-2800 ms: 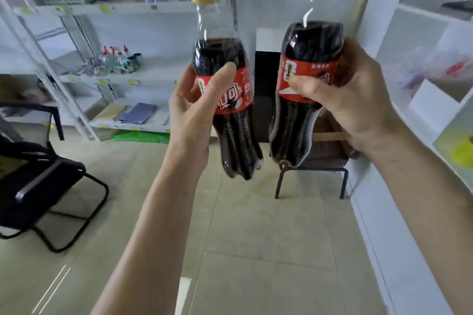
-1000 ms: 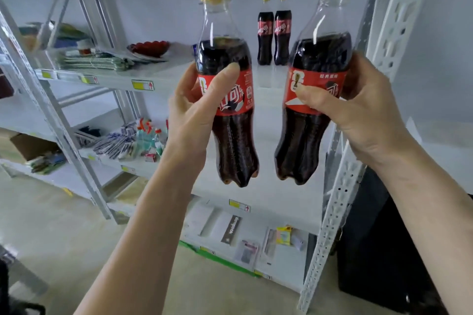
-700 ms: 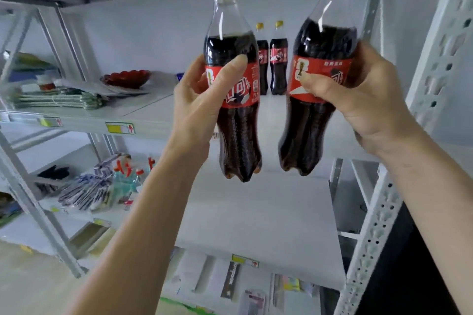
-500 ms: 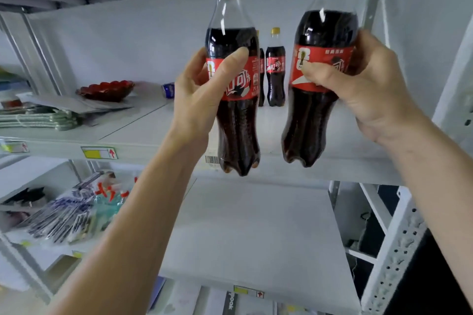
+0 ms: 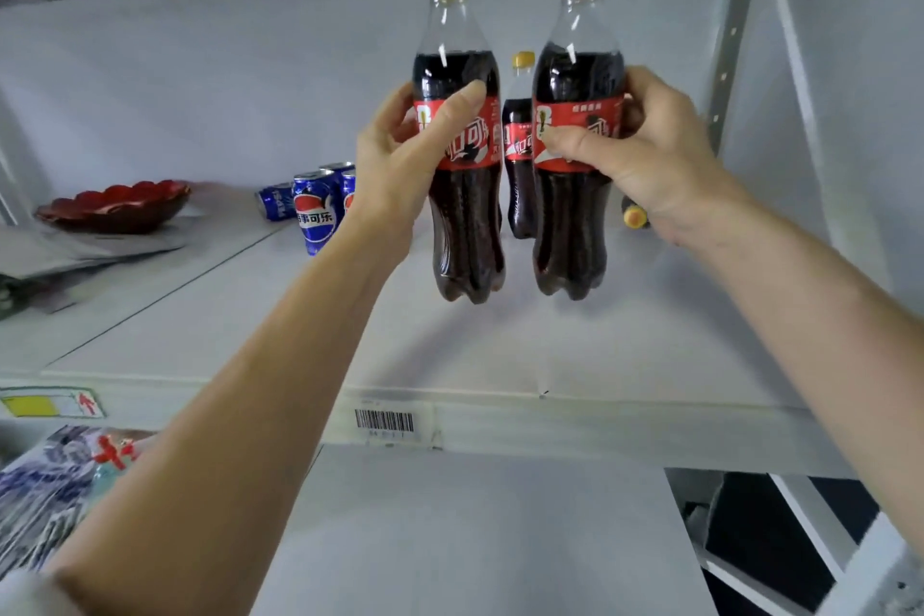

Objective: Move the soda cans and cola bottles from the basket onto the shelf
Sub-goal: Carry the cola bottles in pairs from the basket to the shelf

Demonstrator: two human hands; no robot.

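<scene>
Both arms raised, left hand (image 5: 400, 160) and right hand (image 5: 645, 160) each clasped closed

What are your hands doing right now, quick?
Left hand: closed around the left bottle, held up above the shelf.
Right hand: closed around the right bottle, also held up above it.

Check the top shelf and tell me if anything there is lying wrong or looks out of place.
Two things. A blue soda can lies on its side behind the upright cans. A bottle also seems to lie flat behind the right hand, only its yellow cap showing. The cola bottles in both hands look intact and upright.
</scene>
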